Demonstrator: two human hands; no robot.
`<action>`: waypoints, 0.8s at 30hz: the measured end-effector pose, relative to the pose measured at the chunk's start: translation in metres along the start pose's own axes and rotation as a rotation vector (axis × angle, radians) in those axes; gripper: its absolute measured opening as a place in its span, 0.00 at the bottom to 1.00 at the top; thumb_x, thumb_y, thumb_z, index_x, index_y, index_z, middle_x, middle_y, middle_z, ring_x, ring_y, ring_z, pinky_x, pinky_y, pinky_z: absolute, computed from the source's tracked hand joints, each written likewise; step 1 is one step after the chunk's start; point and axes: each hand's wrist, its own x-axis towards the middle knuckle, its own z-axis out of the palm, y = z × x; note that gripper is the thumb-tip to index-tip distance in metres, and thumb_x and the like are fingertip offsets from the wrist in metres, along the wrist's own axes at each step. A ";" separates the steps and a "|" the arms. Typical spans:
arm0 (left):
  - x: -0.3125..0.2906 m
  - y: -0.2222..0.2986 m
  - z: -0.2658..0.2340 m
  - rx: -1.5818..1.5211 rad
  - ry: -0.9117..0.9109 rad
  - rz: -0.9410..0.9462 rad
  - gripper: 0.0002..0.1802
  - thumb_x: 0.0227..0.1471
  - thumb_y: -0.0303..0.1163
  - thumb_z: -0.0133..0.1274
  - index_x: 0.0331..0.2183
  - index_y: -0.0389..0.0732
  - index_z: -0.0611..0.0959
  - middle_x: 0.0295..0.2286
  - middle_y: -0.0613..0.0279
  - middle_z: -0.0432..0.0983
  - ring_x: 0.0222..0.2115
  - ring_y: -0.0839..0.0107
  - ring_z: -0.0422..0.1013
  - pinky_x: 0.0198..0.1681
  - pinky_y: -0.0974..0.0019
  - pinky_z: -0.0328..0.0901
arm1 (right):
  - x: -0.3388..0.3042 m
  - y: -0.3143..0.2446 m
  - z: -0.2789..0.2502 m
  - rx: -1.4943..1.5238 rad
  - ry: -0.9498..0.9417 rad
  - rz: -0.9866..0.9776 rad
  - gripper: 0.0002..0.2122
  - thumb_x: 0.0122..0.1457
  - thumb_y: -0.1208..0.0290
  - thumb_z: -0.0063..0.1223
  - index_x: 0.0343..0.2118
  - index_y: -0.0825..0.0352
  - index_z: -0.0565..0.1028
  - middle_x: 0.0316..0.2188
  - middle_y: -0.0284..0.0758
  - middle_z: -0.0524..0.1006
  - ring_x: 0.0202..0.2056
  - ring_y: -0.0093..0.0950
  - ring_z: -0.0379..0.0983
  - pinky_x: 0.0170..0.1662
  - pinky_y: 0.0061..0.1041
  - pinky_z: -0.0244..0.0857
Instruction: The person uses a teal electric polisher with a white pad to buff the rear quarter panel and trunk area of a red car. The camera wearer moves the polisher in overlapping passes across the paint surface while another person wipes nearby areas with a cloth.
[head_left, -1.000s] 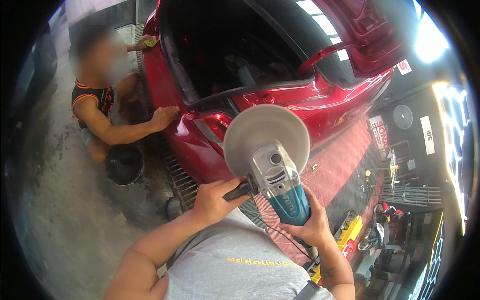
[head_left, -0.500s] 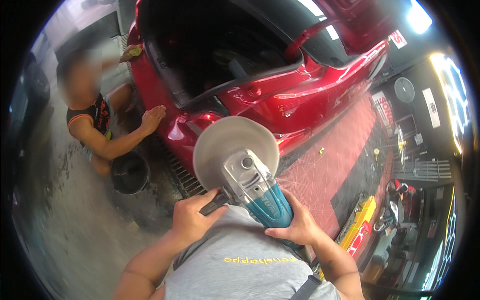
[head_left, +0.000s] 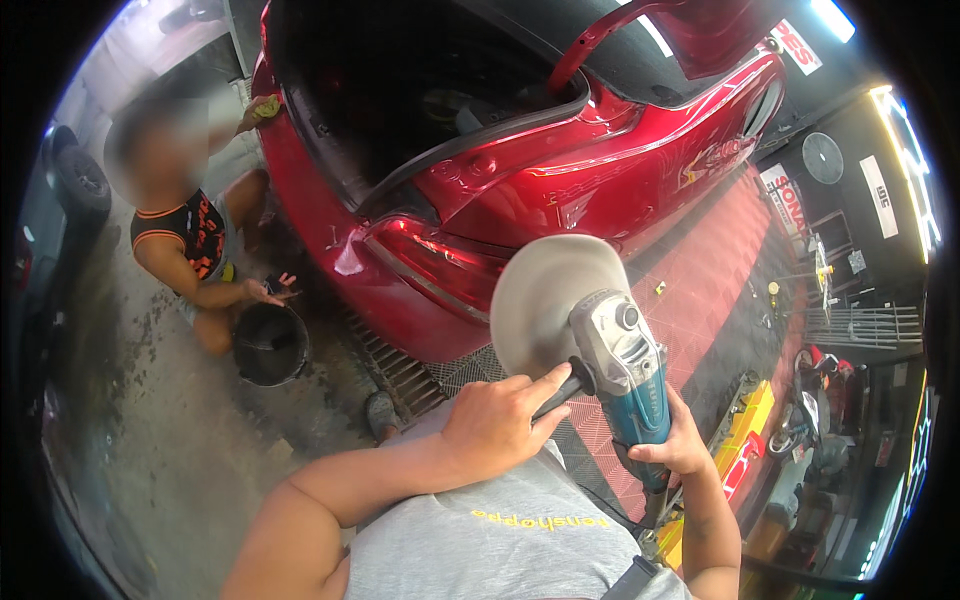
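I hold a teal and silver polisher (head_left: pixel 640 405) with a wide, pale round pad (head_left: pixel 525 300). My left hand (head_left: pixel 500 425) is closed around its black side handle, with the index finger stretched along it. Around the teal body, toward its rear end, my right hand (head_left: pixel 678 440) is wrapped. The pad is tilted and overlaps the rear side of a red car (head_left: pixel 600 195) in view; whether it touches the paint I cannot tell. Left of the pad is the car's red tail light (head_left: pixel 430 250), above the rear bumper (head_left: pixel 400 315). The trunk lid (head_left: pixel 710 35) stands raised.
At left a person (head_left: pixel 185 240) crouches by the bumper, one hand with a yellowish cloth (head_left: pixel 266 108) on it, the other over a black bucket (head_left: pixel 270 345). A floor grate (head_left: pixel 385 360) runs below the bumper. A yellow and red jack (head_left: pixel 745 430) lies at right.
The polisher has moved right, from in front of the bumper corner toward the car's side, with both my hands on it. The crouching person's near hand has left the bumper for the bucket.
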 end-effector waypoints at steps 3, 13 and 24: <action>0.001 -0.001 0.005 0.038 0.001 0.005 0.31 0.57 0.41 0.70 0.60 0.42 0.84 0.24 0.58 0.80 0.23 0.57 0.79 0.28 0.56 0.75 | 0.010 0.029 0.003 0.073 0.013 -0.025 0.58 0.36 0.60 0.88 0.71 0.73 0.64 0.62 0.41 0.74 0.63 0.33 0.71 0.69 0.34 0.62; -0.044 -0.020 -0.057 0.201 0.183 -0.165 0.28 0.47 0.31 0.78 0.51 0.41 0.91 0.38 0.48 0.88 0.33 0.58 0.86 0.37 0.61 0.78 | 0.073 0.047 0.095 0.049 -0.085 -0.317 0.58 0.40 0.58 0.86 0.74 0.66 0.61 0.62 0.44 0.75 0.65 0.38 0.71 0.70 0.40 0.63; 0.066 0.031 -0.056 0.425 0.139 0.053 0.28 0.49 0.40 0.75 0.52 0.45 0.90 0.29 0.52 0.85 0.31 0.56 0.82 0.36 0.59 0.76 | 0.097 0.064 0.053 0.384 -0.039 -0.283 0.53 0.40 0.57 0.85 0.69 0.70 0.65 0.58 0.39 0.76 0.57 0.31 0.75 0.63 0.34 0.69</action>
